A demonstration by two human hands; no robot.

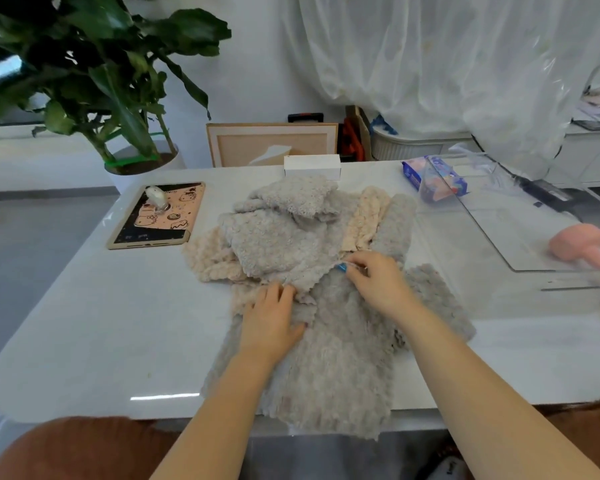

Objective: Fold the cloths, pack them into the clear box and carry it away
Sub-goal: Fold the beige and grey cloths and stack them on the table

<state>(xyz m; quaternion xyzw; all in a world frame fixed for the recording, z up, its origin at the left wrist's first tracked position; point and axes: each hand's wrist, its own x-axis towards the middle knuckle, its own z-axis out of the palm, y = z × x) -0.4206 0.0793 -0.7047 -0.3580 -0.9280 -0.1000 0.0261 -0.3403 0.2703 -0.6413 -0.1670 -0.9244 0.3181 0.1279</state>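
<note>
Several fluffy cloths lie heaped in the middle of the white table point(84, 306). A large grey cloth point(340, 362) spreads toward the near edge and hangs over it. Behind it lie another grey cloth point(278, 237) and beige cloths point(362, 220). My left hand point(274, 320) rests on the large grey cloth with its fingertips at the edge of the cloth behind. My right hand point(378, 278) pinches a cloth edge at the heap's middle. The clear box point(492, 216) stands at the right, beside the heap.
A tablet in a pink cartoon case point(158, 216) lies at the left. A white carton point(312, 167) and a blue packet point(430, 178) sit at the far edge. A pink object point(579, 245) is at the right edge. A potted plant point(118, 98) stands behind.
</note>
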